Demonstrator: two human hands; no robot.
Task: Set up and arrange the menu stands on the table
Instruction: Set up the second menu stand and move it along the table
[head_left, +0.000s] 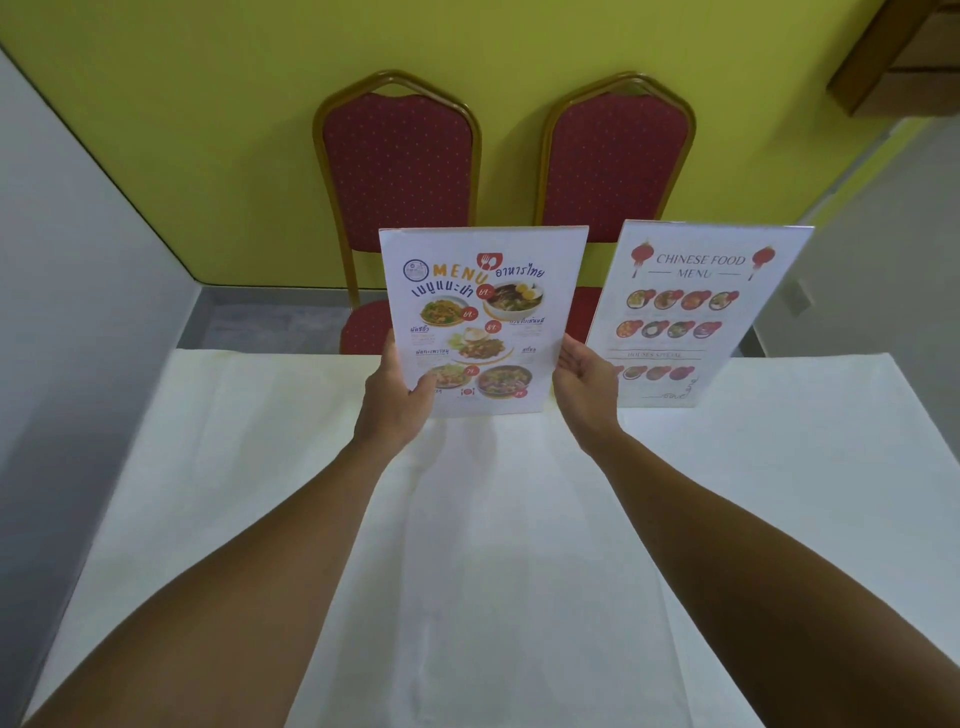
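A Thai food menu stand (480, 312) stands upright near the far edge of the white-clothed table (467, 545), facing me. My left hand (397, 400) grips its lower left edge, thumb across the front. At the stand's lower right edge is my right hand (584, 379), fingers spread and palm toward it; whether it touches is unclear. A Chinese food menu stand (696, 312) stands upright just to the right, angled slightly, its lower left corner hidden behind my right hand.
Two red padded chairs with gold frames, one on the left (397, 171) and one on the right (618, 166), stand behind the table's far edge against a yellow wall. A grey wall runs along the left side. A wooden fixture (893, 52) hangs at the upper right.
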